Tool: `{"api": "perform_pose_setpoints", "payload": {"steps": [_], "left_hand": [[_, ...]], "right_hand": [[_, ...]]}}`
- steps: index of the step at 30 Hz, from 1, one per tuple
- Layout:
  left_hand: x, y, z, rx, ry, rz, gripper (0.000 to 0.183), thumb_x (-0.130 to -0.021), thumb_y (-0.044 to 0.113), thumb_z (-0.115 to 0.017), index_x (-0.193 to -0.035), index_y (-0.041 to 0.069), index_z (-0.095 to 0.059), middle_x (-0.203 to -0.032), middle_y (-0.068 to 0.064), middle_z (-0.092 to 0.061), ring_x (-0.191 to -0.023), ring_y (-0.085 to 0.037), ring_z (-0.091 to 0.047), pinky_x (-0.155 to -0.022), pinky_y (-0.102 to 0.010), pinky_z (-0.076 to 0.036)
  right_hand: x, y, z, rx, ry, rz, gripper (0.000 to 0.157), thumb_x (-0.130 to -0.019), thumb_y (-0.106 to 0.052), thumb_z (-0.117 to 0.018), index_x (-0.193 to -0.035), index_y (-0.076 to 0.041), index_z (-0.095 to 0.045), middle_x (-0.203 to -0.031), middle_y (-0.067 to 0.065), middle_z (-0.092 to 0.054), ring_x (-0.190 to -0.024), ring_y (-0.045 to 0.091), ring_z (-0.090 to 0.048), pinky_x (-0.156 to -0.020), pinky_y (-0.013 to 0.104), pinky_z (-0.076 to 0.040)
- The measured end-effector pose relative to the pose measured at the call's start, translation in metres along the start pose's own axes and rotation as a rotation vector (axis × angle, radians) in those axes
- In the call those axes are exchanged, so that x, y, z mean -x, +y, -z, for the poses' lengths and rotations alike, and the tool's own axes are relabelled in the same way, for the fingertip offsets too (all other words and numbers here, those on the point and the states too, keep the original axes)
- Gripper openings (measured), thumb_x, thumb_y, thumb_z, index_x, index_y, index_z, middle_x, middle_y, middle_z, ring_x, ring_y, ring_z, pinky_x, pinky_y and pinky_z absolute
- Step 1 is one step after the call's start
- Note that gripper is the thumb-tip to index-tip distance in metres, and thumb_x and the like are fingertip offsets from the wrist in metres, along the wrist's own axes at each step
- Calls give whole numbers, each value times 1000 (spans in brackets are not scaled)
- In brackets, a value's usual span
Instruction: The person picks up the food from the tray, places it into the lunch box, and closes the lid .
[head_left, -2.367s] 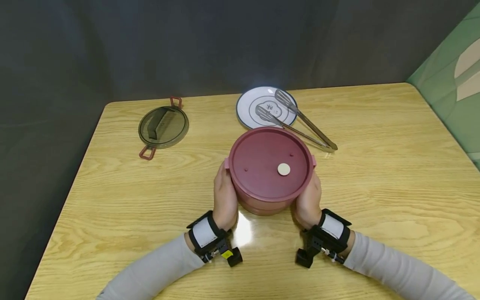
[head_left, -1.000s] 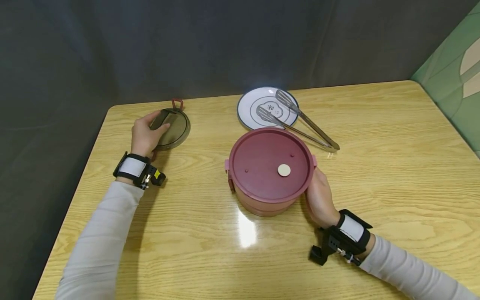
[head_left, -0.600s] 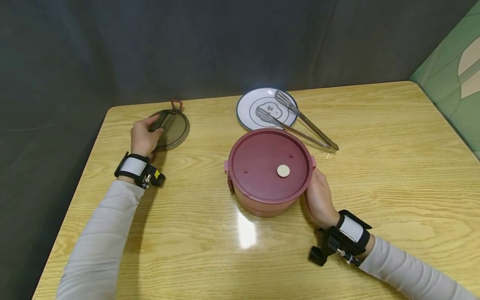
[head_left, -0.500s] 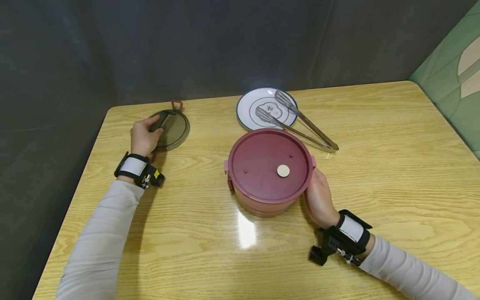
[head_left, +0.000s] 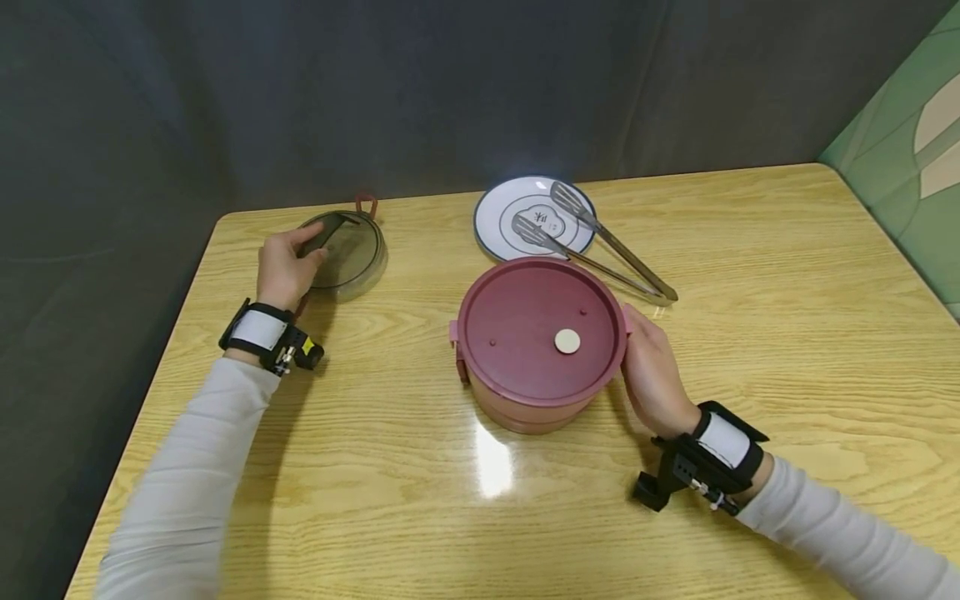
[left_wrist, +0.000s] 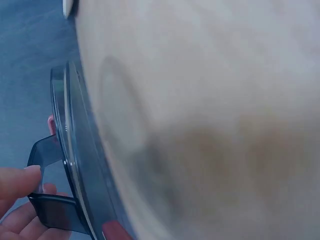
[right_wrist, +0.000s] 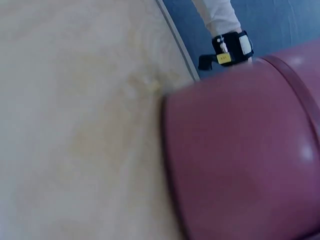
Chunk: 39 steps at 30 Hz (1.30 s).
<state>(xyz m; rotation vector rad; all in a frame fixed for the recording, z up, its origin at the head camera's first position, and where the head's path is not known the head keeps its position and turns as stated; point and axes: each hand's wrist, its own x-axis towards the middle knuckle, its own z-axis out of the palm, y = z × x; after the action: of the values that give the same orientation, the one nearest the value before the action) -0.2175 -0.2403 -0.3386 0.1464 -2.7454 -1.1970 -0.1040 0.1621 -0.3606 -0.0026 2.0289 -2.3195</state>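
Observation:
My left hand (head_left: 288, 265) pinches the dark arched handle (left_wrist: 47, 212) of a round, see-through lid (head_left: 356, 254) at the table's far left. Red loop-shaped clips stick out from the lid's two sides. In the left wrist view the lid stands just off the tabletop, over its blurred shadow. A maroon pot (head_left: 528, 333) with a flat top and a white round knob (head_left: 567, 341) sits mid-table. My right hand (head_left: 656, 371) lies along its right side, near the pink side tab. The pot's wall fills much of the right wrist view; the right fingertips are partly hidden.
Behind the pot, a white plate (head_left: 498, 218) with a blue rim lies near the table's back edge. Metal tongs (head_left: 626, 250) rest across it, legs spread, joined end on the wooden table (head_left: 787, 333). A dark curtain (head_left: 420, 92) stands behind.
My left hand left the pot's side for the lid, took its handle and has just raised it slightly. The right hand has slid a little up and outward along the pot.

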Motion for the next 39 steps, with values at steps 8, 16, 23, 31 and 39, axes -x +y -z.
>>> {"api": "perform_pose_setpoints", "payload": {"steps": [8, 16, 23, 31, 39], "left_hand": [[0, 30, 15, -79, 2, -144, 40, -93, -1, -61, -132, 3, -59, -106, -23, -69, -48, -8, -38, -45, -17, -27], [4, 58, 24, -72, -71, -244, 40, -94, 2, -61, -133, 6, -58, -93, -26, -70, -28, -9, -25, -31, -21, -24], [9, 83, 26, -85, -133, -282, 41, -95, 7, -61, -135, 14, -58, -77, -26, -68, -26, -12, -27, -28, -24, -26], [16, 115, 30, -82, -172, -370, 40, -94, 4, -62, -133, 12, -61, -66, -17, -65, -28, -12, -27, -31, -23, -25], [23, 140, 30, -46, -219, -399, 38, -94, 3, -62, -131, 10, -62, -127, -13, -63, -39, -6, -24, -42, -19, -25]], "right_hand": [[-27, -33, 11, 95, -16, 10, 60, -104, -38, -42, -143, 7, -40, -135, 11, -51, -126, 13, -47, -111, 22, -34], [-62, -74, 13, 115, -51, 58, 58, -102, -33, -49, -143, 7, -39, -144, 20, -41, -136, 25, -39, -115, 27, -31], [-85, -111, 1, 70, -130, 9, 59, -101, -30, -50, -146, 4, -34, -142, 15, -42, -134, 22, -39, -117, 28, -26], [-102, -134, -14, -14, -245, -131, 65, -102, -31, -48, -152, 0, -21, -156, 16, -25, -143, 24, -29, -118, 27, -23], [-113, -145, -36, 47, -358, -298, 71, -101, -36, -47, -156, -9, -11, -161, 10, -18, -146, 21, -23, -121, 31, -16]]}}
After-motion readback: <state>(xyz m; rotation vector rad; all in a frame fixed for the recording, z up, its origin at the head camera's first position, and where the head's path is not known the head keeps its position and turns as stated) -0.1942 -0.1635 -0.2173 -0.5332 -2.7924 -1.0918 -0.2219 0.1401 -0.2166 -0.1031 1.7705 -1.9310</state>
